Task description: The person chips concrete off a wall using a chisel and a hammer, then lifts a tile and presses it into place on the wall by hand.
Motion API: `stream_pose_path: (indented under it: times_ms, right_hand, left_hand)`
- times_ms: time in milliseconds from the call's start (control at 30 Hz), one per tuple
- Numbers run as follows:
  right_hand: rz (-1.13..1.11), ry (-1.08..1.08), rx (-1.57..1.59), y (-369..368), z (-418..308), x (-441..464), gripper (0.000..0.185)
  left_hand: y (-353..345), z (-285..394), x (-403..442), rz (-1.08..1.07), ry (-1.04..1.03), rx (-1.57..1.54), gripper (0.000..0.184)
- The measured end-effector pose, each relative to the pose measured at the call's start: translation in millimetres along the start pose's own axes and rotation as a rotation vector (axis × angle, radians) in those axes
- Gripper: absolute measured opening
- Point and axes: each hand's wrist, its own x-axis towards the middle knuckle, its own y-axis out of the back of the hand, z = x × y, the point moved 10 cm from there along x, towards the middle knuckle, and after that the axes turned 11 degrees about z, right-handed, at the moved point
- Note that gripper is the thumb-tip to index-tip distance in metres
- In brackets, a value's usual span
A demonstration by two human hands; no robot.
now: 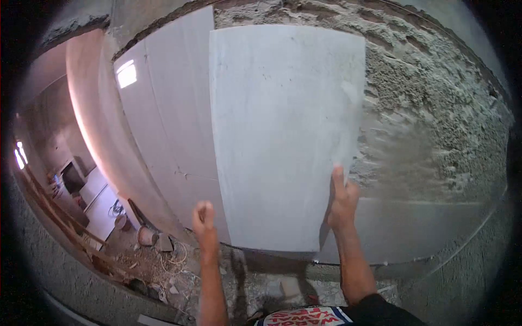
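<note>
A large pale grey-white tile stands upright in front of the wall, its lower right edge apart from the surface behind. My right hand grips that right edge, thumb pointing up along the front face; its other fingers are mostly hidden. Just left of the tile's lower left edge is my left hand, with fingers curled in. Whether it holds anything small, I cannot make out. Beside the tile, other pale tiles cover the wall, and a thin string crosses them.
Rough mortar covers the wall at right, above a lower tile. Rubble lies along the floor. At left are a doorway, buckets and wooden poles.
</note>
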Motion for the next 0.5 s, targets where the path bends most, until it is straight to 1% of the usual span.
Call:
stream_pose_path:
  times_ms: [33,100,167,267,300,367,500]
  right_hand:
    - [0.019,0.005,-0.011,-4,-4,4,0.054]
    - [0.038,0.011,-0.008,-19,-12,10,0.054]
    - [0.017,0.023,0.041,-32,-16,15,0.054]
    - [-0.022,0.014,0.124,-56,-34,15,0.053]
    - [-0.026,0.004,0.147,-63,-40,15,0.054]
    - [-0.004,-0.033,0.091,-68,-36,27,0.051]
    - [0.028,-0.065,0.077,-78,-30,48,0.047]
  left_hand:
    - [8,-31,-18,0.036,0.129,0.059,0.055]
    - [4,-85,-58,-0.086,0.452,0.144,0.079]
    - [-17,-132,-79,-0.213,0.601,-0.102,0.081]
    - [-60,-129,-93,-0.33,0.705,-0.303,0.085]
    - [-69,-122,-87,-0.372,0.662,-0.348,0.086]
    - [-85,-109,-77,-0.455,0.581,-0.429,0.088]
    - [-107,-97,-58,-0.454,0.593,-0.416,0.085]
